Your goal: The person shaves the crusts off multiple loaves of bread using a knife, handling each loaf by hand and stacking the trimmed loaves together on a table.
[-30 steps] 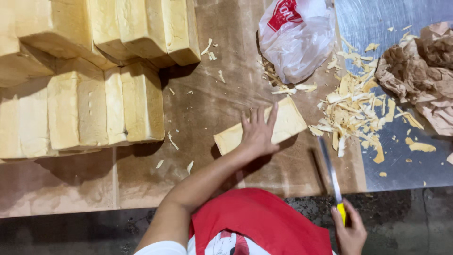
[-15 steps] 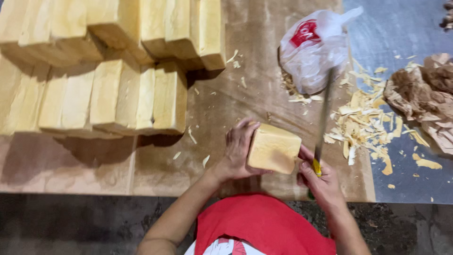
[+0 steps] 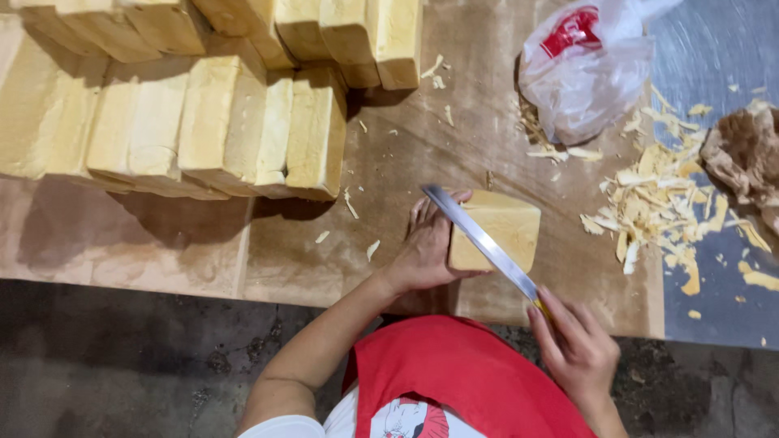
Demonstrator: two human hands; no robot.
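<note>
Both hands are busy right now: left hand (image 3: 426, 253) is clamped on the left side of the block (image 3: 497, 233), fingers spread up its edge, and right hand (image 3: 574, 347) is closed around the yellow handle of the knife (image 3: 480, 239). Block sits on the board (image 3: 406, 162) right in front of me, just past my red apron (image 3: 462, 373), pale yellow, roughly square from above.

What matters is the blade angle. It runs diagonally, handle low at my right, tip up and left near my left fingertips, lying across the block's left half. So the left hand is the near one, touching the block, and the right is back by the board's edge, reaching it only through the blade. Can't tell if the edge is biting in or just resting on top.

Further out: shavings (image 3: 657, 203) piled to the right, a white plastic bag (image 3: 588, 73) beyond them, crumpled brown paper (image 3: 742, 158) at far right, and stacked loaves (image 3: 219, 122) across the upper left.
</note>
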